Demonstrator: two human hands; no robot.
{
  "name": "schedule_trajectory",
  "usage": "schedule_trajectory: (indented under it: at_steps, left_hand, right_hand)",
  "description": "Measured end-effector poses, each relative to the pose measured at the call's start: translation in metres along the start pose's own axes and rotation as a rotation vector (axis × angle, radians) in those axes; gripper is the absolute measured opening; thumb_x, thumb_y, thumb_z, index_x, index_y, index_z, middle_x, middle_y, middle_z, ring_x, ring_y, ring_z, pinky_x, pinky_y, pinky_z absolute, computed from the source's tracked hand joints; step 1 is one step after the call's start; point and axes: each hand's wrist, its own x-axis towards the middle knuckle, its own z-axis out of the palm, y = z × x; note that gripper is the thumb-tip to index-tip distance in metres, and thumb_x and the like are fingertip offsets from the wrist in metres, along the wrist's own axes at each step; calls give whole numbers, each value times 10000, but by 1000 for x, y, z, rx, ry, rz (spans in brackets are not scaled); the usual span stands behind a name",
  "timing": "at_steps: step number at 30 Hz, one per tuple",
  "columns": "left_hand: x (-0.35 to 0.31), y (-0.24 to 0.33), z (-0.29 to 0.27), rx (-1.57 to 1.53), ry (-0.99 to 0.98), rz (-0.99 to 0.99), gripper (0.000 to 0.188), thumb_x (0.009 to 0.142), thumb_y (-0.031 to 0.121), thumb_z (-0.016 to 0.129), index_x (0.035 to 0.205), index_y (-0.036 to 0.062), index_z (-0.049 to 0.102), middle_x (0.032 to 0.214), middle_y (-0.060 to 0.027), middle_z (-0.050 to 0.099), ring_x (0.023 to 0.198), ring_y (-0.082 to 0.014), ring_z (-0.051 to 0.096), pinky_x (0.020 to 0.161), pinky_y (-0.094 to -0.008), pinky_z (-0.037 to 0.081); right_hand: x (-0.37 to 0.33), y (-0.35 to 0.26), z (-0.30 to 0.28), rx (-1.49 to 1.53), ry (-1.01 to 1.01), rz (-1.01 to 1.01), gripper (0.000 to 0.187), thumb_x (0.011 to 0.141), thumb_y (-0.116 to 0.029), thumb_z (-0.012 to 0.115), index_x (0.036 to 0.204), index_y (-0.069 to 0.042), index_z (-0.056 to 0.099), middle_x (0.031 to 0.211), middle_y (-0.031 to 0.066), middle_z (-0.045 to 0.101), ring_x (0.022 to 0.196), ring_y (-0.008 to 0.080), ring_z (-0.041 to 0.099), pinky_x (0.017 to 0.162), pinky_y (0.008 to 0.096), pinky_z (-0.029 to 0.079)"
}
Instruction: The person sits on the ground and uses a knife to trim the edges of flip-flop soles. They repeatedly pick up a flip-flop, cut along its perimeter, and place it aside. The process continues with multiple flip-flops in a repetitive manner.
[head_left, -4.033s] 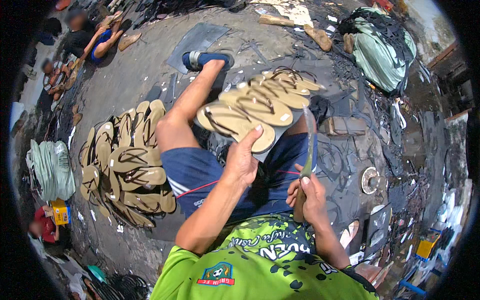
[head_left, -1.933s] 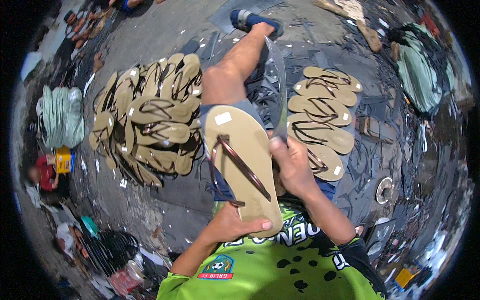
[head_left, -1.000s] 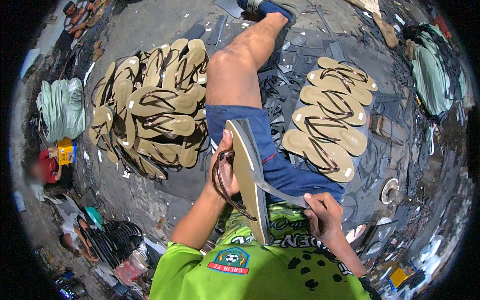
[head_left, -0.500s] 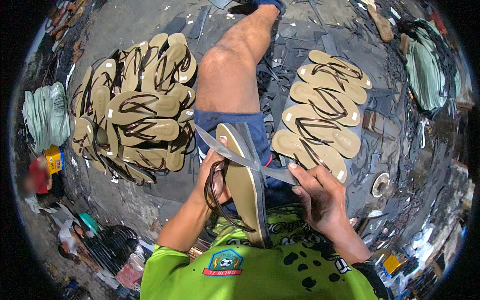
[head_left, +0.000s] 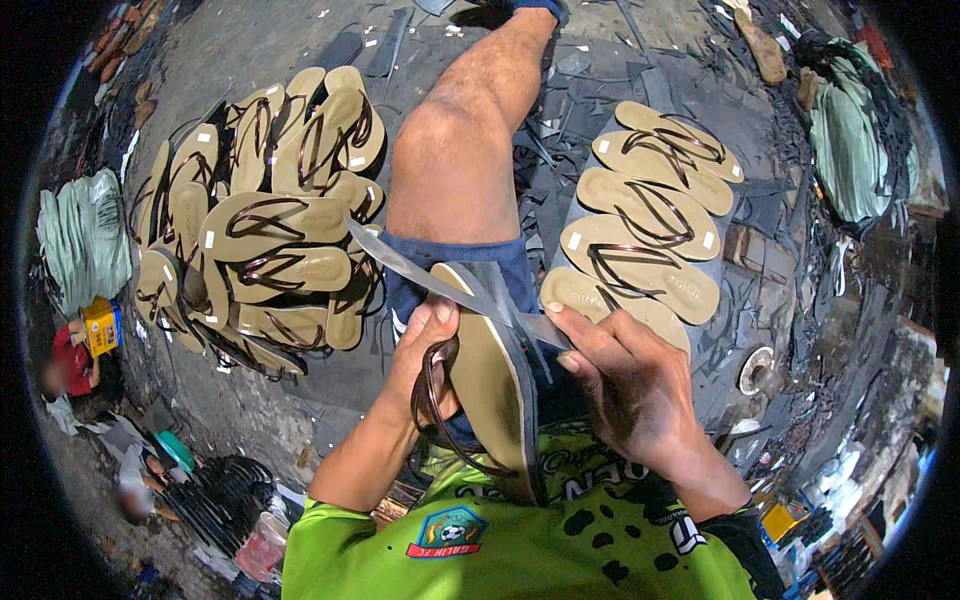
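Nearest: one green shirt point(head_left: 550, 550) with black patches, worn by the person.

One sandal point(head_left: 490, 385), tan upper face, dark layer beneath, brown strap point(head_left: 430, 385); held tilted on its side above the lap, its lower end before the shirt.

One left hand point(head_left: 425, 335), fingers clasping the sandal's left side, thumb at its upper part.

One right hand point(head_left: 635, 385), fingers curled closed around a knife, forefinger stretched along the blade; handle hidden.

One knife point(head_left: 415, 268), long grey blade, lying slantwise across the sandal's upper part, tip pointing up and left. A thin dark strip seems to hang beside the sandal's right edge, though blade and shadow make this hard to confirm.

One pair of blue shorts point(head_left: 505, 255); one bare leg point(head_left: 455, 175), knee bent.

Floor point(head_left: 250, 50), toward its left edge: one heap of tan sandals point(head_left: 285, 270), overlapping, brown-strapped. Toward its right edge: one row of five like sandals point(head_left: 690, 285), overlapping, the nearest partly behind the right hand; beyond it, one round metal piece point(head_left: 755, 365).

Farther, left edge: one pale green bundle point(head_left: 90, 240); one yellow box point(head_left: 102, 325), beside a person in red point(head_left: 68, 355).

Far right corner: one pale green sack point(head_left: 850, 150).
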Motion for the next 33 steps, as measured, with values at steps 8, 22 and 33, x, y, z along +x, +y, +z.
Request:
schedule_trajectory:
  at_steps: [8, 22, 33]
  left_hand:
    - [5, 1, 25, 285, 53, -3, 383, 979, 283, 520, 1213, -16, 475, 1084, -144, 636, 946, -190, 666, 784, -319, 577]
    - [16, 2, 32, 468, 16, -122, 512, 895, 355, 643, 1211, -23, 502, 1085, -128, 637, 950, -193, 658, 815, -314, 548]
    - [14, 14, 46, 517, -99, -110, 330, 909, 245, 641, 1136, 16, 574, 961, -33, 650, 873, -97, 608, 776, -246, 497]
  right_hand:
    - [22, 3, -18, 47, -118, -44, 407, 854, -211, 675, 1252, -232, 596, 676, 94, 490, 583, 294, 547, 525, 407, 432]
    - [51, 21, -42, 163, -350, -144, 511, 755, -109, 686, 1254, -150, 578, 725, 124, 545, 677, 347, 593, 579, 435, 453]
    - [54, 31, -23, 691, -473, 107, 442, 1016, -367, 384, 1341, -85, 486, 891, 94, 616, 757, 207, 588, 685, 308, 476]
